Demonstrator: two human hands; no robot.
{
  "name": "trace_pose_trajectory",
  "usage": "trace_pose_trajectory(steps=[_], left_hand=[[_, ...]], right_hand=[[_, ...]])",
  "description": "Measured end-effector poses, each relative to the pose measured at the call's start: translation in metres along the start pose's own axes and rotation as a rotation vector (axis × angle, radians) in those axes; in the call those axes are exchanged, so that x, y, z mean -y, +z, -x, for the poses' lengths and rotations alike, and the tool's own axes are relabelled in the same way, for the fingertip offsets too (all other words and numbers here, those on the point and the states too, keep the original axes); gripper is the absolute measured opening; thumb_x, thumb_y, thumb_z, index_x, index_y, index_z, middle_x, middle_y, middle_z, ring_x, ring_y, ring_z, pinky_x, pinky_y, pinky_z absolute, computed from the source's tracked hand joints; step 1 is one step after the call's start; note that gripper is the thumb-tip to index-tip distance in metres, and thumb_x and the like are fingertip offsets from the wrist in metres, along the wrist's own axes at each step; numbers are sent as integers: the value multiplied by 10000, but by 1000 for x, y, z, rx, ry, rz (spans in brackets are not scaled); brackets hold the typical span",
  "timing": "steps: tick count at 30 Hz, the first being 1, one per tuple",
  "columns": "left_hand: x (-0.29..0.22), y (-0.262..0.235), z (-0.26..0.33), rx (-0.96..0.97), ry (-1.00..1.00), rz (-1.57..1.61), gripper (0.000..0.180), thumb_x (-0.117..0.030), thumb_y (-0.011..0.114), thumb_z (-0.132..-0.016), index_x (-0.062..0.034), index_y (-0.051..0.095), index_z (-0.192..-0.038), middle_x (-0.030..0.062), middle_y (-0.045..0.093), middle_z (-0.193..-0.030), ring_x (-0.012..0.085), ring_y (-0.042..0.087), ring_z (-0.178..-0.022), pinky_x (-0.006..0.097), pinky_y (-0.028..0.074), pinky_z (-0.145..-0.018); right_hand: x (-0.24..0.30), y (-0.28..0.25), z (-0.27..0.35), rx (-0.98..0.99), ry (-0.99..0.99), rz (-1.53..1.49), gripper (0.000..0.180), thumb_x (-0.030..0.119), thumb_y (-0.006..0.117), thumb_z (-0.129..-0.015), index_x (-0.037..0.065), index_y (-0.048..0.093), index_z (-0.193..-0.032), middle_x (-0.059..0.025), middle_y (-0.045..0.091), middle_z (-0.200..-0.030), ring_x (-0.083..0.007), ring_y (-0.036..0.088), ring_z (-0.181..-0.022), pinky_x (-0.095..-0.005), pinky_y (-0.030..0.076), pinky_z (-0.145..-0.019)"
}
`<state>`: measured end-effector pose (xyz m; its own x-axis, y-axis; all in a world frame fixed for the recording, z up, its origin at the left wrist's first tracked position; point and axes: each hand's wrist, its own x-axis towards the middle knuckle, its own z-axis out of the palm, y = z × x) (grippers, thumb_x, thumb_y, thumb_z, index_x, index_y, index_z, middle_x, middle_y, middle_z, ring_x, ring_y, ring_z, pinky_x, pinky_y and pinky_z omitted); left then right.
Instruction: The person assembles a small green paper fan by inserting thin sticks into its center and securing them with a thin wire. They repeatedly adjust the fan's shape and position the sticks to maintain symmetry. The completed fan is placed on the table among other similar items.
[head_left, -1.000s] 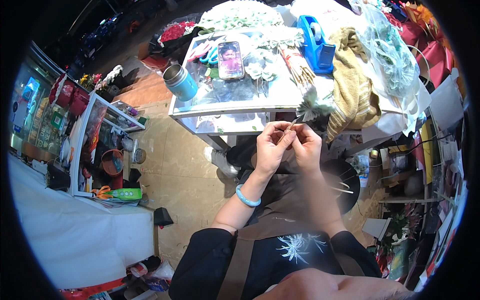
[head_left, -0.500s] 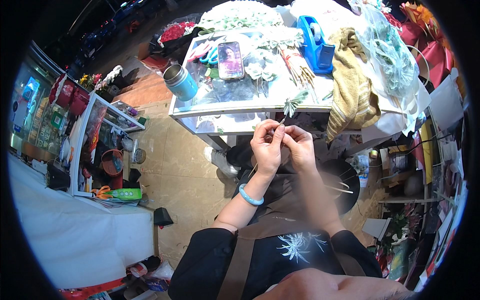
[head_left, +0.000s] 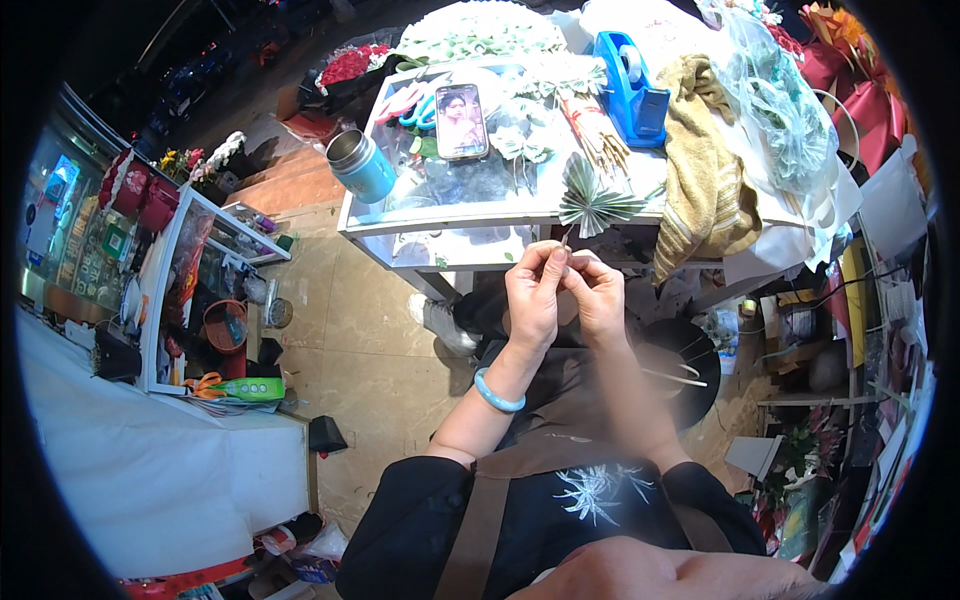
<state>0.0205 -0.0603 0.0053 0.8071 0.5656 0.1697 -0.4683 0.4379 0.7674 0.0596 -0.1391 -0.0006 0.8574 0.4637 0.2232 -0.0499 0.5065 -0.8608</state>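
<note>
My left hand (head_left: 534, 292) and my right hand (head_left: 598, 293) meet in front of my chest, just below the edge of the glass-topped table (head_left: 400, 218). Both pinch the thin stick of a folded pale-green paper fan (head_left: 595, 203), which stands up above my fingers against the table edge. A light-blue bangle (head_left: 497, 392) sits on my left wrist.
On the table lie a phone (head_left: 461, 120), a blue tape dispenser (head_left: 630, 88), a steel cup (head_left: 361, 165), more folded fans (head_left: 520, 140), a bundle of sticks (head_left: 598, 140) and a tan cloth (head_left: 705, 170). Shelves with flowers (head_left: 170, 270) stand left, a white counter (head_left: 150, 480) lower left.
My hands have risen slightly toward the table edge, and the fan has turned from lying sideways at the right to standing open above my fingers.
</note>
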Motion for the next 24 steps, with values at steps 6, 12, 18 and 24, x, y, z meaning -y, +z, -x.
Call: trace_pose_trajectory(steps=[6,12,18,24], left_hand=[[-11,-1,-4,140,-246,95,184,-183,582,-887,-13,612,-948,10,607,-842,69,545,-728,222,481,-707],[-3,4,-3,111,-204,-75,167,-117,626,-852,-8,614,-977,18,622,-842,75,569,-752,207,473,-697],[4,2,-4,91,117,-320,140,-102,640,-837,32,646,-877,56,549,-1057,69,537,-796,192,447,-667],[0,2,-2,94,35,-239,167,-127,623,-854,21,664,-920,89,561,-1138,101,559,-885,213,462,-719]], right_hand=[[9,-11,-1,68,10,26,63,3,616,-823,-14,619,-883,3,595,-826,-66,546,-770,-213,444,-728],[4,-11,3,-21,-26,84,40,6,587,-846,-4,586,-884,-14,608,-855,-75,559,-777,-221,457,-728],[-7,-7,5,-94,-248,215,73,18,618,-828,-32,577,-862,-19,570,-821,-69,528,-731,-197,429,-670],[-6,-10,3,-24,-149,175,50,-29,591,-832,-66,586,-866,-15,522,-836,-70,503,-733,-197,417,-645]])
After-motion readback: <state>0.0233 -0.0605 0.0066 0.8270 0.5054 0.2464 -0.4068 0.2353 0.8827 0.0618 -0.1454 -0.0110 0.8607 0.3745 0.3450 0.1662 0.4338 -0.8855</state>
